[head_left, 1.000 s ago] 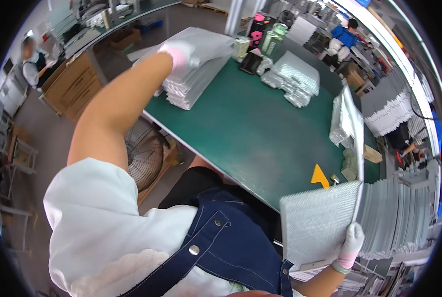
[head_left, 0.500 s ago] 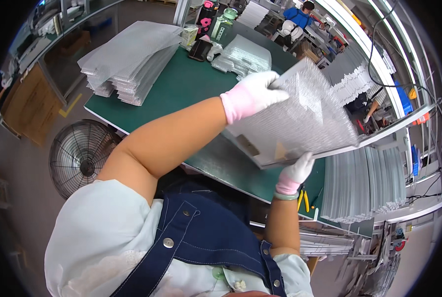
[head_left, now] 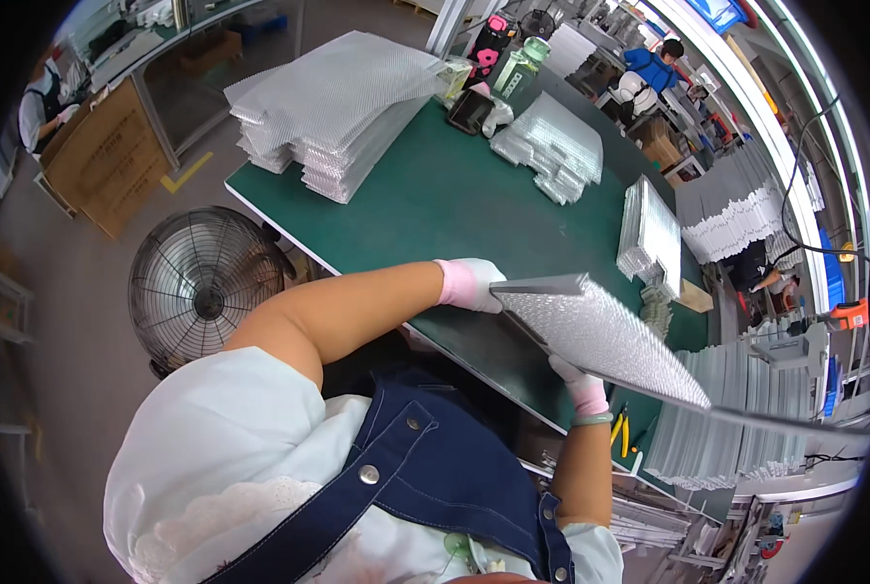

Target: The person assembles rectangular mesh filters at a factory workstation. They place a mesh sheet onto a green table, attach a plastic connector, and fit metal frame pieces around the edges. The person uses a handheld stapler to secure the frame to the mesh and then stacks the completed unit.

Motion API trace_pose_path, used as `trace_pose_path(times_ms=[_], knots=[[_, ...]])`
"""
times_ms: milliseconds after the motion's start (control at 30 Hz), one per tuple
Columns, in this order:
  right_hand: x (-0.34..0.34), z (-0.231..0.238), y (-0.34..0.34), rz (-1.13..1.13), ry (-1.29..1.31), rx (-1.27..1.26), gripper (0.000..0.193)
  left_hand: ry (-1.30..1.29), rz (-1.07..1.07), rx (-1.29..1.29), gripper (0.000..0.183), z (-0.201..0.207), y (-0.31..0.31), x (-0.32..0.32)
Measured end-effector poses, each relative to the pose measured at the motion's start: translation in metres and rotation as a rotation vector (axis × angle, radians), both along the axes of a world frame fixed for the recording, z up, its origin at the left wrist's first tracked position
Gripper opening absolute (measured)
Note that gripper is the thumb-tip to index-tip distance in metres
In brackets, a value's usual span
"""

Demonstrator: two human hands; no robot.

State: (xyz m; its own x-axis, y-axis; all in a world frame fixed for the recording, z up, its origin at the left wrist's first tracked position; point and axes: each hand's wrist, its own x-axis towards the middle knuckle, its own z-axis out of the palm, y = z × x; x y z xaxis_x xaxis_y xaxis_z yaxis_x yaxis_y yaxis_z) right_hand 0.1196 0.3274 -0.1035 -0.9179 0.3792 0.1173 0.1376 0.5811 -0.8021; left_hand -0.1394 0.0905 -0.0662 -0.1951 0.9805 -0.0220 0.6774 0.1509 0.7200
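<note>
A thin flat panel (head_left: 605, 336) with a silvery, textured face and narrow grey edges is tilted above the near edge of the green table. My left hand (head_left: 476, 284), in a white glove with a pink cuff, grips its left end. At the lower long edge, my right hand (head_left: 579, 383), gloved the same way, has its fingers on the panel. Part of each hand's fingers is hidden behind the panel. Yellow-handled pliers (head_left: 624, 428) lie beside my right wrist.
Stacks of silvery mesh sheets (head_left: 347, 88) stand at the table's (head_left: 425, 204) far left. Smaller silver pieces (head_left: 552, 141) lie at the back, near a green bottle (head_left: 520, 68). Upright grey panels (head_left: 712, 409) stand at right. A floor fan (head_left: 206, 292) is at left. A co-worker (head_left: 654, 68) is far off.
The panel has tipped from a broad face view to nearly edge-on and dropped lower. My left hand has moved down and left with it. The whole view has shifted too.
</note>
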Motion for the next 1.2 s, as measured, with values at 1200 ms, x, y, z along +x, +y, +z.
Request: trace_pose_path(times_ms=[1200], knots=[[-0.003,-0.014,-0.010,-0.132,-0.038,-0.305,0.043,-0.224,-0.072,0.062,0.041,0.003,0.011,-0.013]])
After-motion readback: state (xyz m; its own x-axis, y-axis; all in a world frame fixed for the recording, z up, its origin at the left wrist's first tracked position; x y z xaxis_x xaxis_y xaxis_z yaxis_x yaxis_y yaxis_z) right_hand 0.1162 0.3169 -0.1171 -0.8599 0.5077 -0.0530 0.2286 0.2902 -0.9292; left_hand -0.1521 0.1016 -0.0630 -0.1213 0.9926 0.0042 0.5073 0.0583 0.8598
